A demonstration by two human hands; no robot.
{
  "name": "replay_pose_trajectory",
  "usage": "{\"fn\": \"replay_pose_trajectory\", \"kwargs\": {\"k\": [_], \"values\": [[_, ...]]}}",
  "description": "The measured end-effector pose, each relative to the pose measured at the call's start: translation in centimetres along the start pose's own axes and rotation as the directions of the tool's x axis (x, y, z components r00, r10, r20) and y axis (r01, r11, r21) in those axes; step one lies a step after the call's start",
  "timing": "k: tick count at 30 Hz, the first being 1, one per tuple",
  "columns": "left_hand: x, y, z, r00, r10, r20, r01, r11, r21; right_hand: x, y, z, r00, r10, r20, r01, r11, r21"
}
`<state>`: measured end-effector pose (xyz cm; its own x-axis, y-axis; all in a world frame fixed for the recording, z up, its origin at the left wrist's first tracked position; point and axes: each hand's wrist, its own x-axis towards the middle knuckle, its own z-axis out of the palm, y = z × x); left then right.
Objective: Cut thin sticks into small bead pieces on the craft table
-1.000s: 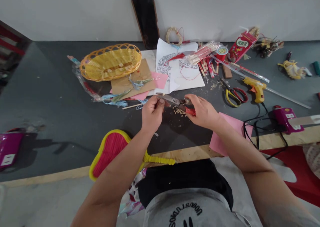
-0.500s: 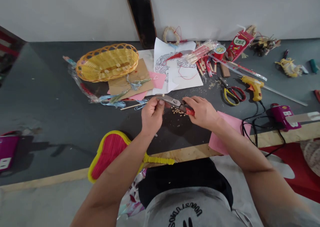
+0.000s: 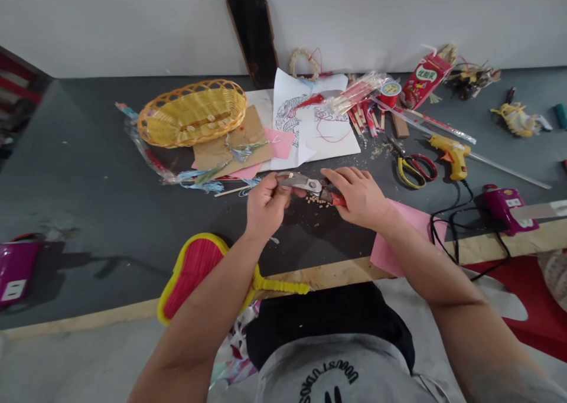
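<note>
My right hand (image 3: 361, 196) is wrapped round the red handles of a pair of metal shears (image 3: 301, 182), whose blades point left. At the blade tips, my left hand (image 3: 268, 205) is closed in a pinch, and a small pale piece shows on top of the blades there. What the left fingers grip is mostly hidden. Small tan bits (image 3: 315, 205) lie on the dark table beneath the shears. Left of them is a thin light stick (image 3: 232, 191), beside blue tassels (image 3: 206, 185).
A yellow basket (image 3: 192, 116) stands at the back left, near printed paper (image 3: 330, 137) and a leaning phone (image 3: 252, 36). Scissors (image 3: 416, 169), a yellow glue gun (image 3: 452, 155) and its black cable lie right. A pink-and-yellow fan shape (image 3: 192, 273) lies under my left forearm.
The shears and my left hand have shifted slightly, and the blades now cover more of the space beside the left fingers. The whole view has moved a little.
</note>
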<state>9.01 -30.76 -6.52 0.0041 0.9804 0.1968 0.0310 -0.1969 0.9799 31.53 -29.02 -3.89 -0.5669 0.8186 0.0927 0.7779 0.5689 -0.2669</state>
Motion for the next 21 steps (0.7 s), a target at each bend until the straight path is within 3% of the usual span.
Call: {"fn": "replay_pose_trajectory", "kwargs": {"k": [5,10,18,21], "values": [[-0.01,-0.16,-0.16,1.000,-0.016,0.024,0.018,0.996,-0.090,0.10,0.01,0.28,0.999,-0.030,-0.025,0.032,0.997,0.067],[-0.14,-0.18,0.16,0.999,-0.052,-0.007,0.051,0.992,-0.112,0.02,-0.22,0.17,1.000,0.010,0.016,-0.011,0.998,0.060],[0.12,-0.28,0.52,0.993,-0.062,-0.100,0.055,0.996,-0.074,0.15,-0.04,0.38,0.999,0.035,-0.027,-0.036,0.999,-0.020],[0.12,-0.15,0.36,0.995,-0.053,-0.085,0.051,0.998,-0.028,0.08,-0.01,0.31,0.999,0.021,-0.027,-0.022,0.999,-0.035]]}}
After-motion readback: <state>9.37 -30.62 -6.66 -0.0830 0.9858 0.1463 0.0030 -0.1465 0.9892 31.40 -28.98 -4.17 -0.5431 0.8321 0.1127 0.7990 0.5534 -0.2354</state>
